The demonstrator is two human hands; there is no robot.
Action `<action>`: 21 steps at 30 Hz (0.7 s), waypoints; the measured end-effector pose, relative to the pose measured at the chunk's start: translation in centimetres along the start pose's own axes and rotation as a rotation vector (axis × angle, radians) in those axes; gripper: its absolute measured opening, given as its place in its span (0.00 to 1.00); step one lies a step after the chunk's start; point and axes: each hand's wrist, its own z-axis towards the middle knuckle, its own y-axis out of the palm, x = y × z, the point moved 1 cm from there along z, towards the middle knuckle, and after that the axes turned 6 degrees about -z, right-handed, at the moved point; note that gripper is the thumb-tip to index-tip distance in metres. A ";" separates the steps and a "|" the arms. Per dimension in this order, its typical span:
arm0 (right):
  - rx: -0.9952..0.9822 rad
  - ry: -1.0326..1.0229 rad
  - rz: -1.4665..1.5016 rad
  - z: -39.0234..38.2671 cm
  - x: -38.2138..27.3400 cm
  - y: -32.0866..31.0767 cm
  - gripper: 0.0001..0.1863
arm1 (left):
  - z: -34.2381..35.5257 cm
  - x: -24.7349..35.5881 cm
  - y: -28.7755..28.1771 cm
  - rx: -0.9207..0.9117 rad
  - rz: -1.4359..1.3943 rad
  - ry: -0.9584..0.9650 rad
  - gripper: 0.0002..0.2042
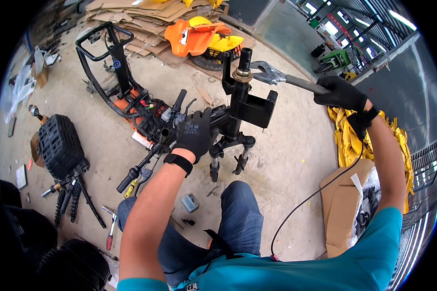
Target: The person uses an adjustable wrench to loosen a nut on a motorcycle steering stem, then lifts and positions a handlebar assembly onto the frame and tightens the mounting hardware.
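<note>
The right hand [342, 93] has its fingers wrapped around the handle end of a big adjustable wrench [297, 82], which reaches leftward to the top of the black post [236, 99], its jaws parted just beside the brass-coloured nut [242, 75]; whether they touch it, I can't tell. The left hand [195, 132] lies over the dark bars beside the post, fingers bent down, though how tightly they hold is hidden. Both hands wear black gloves.

The wrench looks like solid steel: stiff, hard to damage, and probably heavy toward the head, so the far end of the handle gives the best leverage. Bare metal could turn slick if greasy, but the gloves should help. The post looks rigid and weighty too, and might twist under a pull; the thick bars low beside it seem a sound place to brace. The nut's edges could round off under a loose bite.

The handlebar [131, 175] and its levers crowd the left forearm, and the black bracket [257, 109] juts out below the wrench, limiting a low swing. A thin cable [296, 208] hangs from the right wrist and could snag. On the floor [291, 160] lie a red-handled ratchet [111, 230] and a small box [190, 202], near the knees
</note>
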 end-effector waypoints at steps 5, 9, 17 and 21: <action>-0.006 -0.033 0.033 0.1 -0.5 -0.2 0.09 | 0.1 0.2 0.0 -0.003 0.000 0.011 0.27; -0.024 -0.039 0.037 0.6 -0.7 -0.1 0.09 | 0.1 0.0 0.0 0.016 0.015 0.027 0.27; -0.026 -0.105 0.027 0.3 -1.6 -0.2 0.11 | -0.2 0.3 -0.4 0.027 0.006 0.019 0.27; -0.054 -0.086 0.030 -0.2 -3.2 -0.4 0.14 | -0.1 0.7 -0.2 0.036 -0.014 0.030 0.27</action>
